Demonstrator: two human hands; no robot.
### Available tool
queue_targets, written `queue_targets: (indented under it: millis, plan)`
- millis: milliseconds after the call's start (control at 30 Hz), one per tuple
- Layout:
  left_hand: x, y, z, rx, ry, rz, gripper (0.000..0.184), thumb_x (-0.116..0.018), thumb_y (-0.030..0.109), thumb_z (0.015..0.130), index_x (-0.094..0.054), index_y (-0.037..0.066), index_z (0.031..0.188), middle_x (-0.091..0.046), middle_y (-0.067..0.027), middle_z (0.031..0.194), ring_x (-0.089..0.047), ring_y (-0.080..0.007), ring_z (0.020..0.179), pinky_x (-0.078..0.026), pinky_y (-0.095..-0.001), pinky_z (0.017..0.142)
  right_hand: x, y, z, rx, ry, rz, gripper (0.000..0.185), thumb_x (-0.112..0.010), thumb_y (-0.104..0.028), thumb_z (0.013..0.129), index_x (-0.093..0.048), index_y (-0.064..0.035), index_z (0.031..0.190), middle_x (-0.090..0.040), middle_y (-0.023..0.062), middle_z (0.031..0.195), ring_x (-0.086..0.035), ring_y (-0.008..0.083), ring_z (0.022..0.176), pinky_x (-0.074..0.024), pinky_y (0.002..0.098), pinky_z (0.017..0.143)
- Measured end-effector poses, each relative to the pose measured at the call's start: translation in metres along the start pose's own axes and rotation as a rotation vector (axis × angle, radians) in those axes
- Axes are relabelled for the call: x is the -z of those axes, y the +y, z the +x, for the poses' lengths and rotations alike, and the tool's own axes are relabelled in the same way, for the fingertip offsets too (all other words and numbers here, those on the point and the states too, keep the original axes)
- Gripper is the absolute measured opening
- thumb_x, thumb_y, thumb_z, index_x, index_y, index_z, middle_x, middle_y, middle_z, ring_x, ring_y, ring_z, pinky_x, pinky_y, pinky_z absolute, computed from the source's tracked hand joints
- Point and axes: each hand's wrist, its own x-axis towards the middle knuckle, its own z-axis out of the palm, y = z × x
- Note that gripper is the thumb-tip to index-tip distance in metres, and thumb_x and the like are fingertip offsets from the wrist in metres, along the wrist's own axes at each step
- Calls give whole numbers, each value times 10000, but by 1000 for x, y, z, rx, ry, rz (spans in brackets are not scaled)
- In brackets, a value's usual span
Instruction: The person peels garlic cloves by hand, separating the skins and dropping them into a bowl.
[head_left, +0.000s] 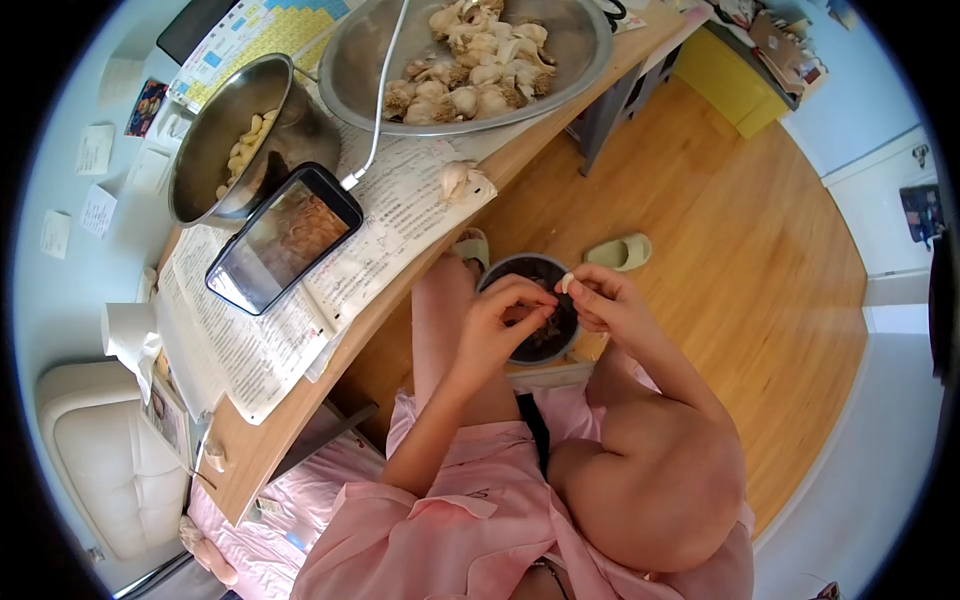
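Observation:
Over a dark-lined bin (543, 348) between the knees, my right hand (608, 300) pinches a pale garlic clove (567, 283) between thumb and fingertips. My left hand (502, 322) is close beside it, thumb and fingers drawn together; anything in that pinch is too small to make out. On the desk, a wide metal basin (350, 60) holds several whole garlic bulbs (490, 65). Peeled cloves (245, 150) lie in a deeper metal bowl (300, 125) to its left. A loose piece of garlic (458, 182) sits on the papers.
A phone (285, 240) with a white cable (385, 90) leans against the bowl. Printed papers (250, 350) cover the wooden desk (360, 345). A slipper (620, 252) lies on the floor beyond the bin. Farther off stands a yellow box (725, 85); a cream chair (115, 460) is at left.

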Motion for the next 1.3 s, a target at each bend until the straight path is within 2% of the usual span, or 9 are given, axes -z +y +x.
queue_targets:
  millis: [167, 267, 367, 467, 567, 667, 767, 867, 1300]
  plan:
    - [-2, -55, 7, 16, 59, 211, 168, -631, -56, 776, -624, 5, 932, -579, -75, 1005, -576, -151, 948, -496, -269, 797, 2, 4, -1, 9, -93, 60, 256, -514, -274, 942, -560, -25, 978, -285, -72, 564, -216, 30, 457, -187, 208, 430]
    - [0, -65, 4, -111, 17, 415, 181, -641, -16, 763, -640, 18, 940, -585, -96, 1049, -613, -222, 885, -488, -291, 787, 1, 0, -3, -4, -120, 95, 264, -518, -284, 939, -558, -25, 968, -283, -74, 565, -218, 29, 461, -188, 204, 434]
    - [7, -76, 2, 22, -79, 454, 218, -610, -18, 787, -633, 35, 997, -585, -101, 1067, -618, -223, 871, -487, -277, 774, 4, 4, -2, 8, -169, 134, 276, -522, -298, 935, -555, -25, 959, -284, -76, 566, -222, 30, 466, -188, 203, 436]
    - [-6, -36, 4, -12, 48, 331, 253, -585, -19, 811, -617, 31, 1057, -587, -108, 1061, -621, -215, 864, -484, -278, 772, 3, 2, -2, -12, -162, 119, 269, -535, -295, 929, -559, -28, 948, -296, -75, 571, -230, 29, 472, -187, 202, 437]
    - [-5, -12, 3, -62, 24, 40, 279, -572, -32, 821, -601, 21, 1093, -579, -107, 1045, -614, -193, 873, -483, -271, 765, 2, 2, -3, -35, -162, 78, 260, -554, -291, 919, -565, -32, 931, -320, -75, 579, -241, 28, 478, -187, 201, 439]
    - [-6, 23, -1, -137, 34, -79, 255, -595, -26, 815, -612, 5, 1068, -579, -102, 992, -601, -170, 867, -479, -266, 750, 4, 3, -3, -40, -208, 59, 210, -567, -260, 915, -590, -51, 922, -369, -87, 584, -259, 13, 471, -161, 207, 428]
    - [-2, 41, 1, -257, -10, 216, 245, -635, -41, 786, -641, 16, 1024, -560, -82, 950, -561, -167, 862, -458, -269, 769, 1, 0, -5, -89, -200, 46, 232, -594, -276, 897, -573, -45, 911, -370, -73, 605, -266, 25, 489, -186, 203, 444]
    - [0, 38, 3, -309, -39, 276, 192, -666, -46, 750, -667, 11, 933, -569, -82, 933, -565, -165, 841, -461, -266, 746, 4, 4, -5, -56, -271, 87, 205, -582, -263, 907, -595, -58, 912, -392, -83, 585, -265, 9, 471, -163, 207, 426]
    - [0, 33, 3, -319, 31, 199, 115, -677, -28, 735, -659, 25, 835, -595, -66, 875, -588, -166, 796, -470, -264, 691, 5, 7, -4, -119, -324, 188, 210, -594, -260, 898, -572, -52, 890, -388, -75, 626, -262, 18, 471, -173, 202, 429]
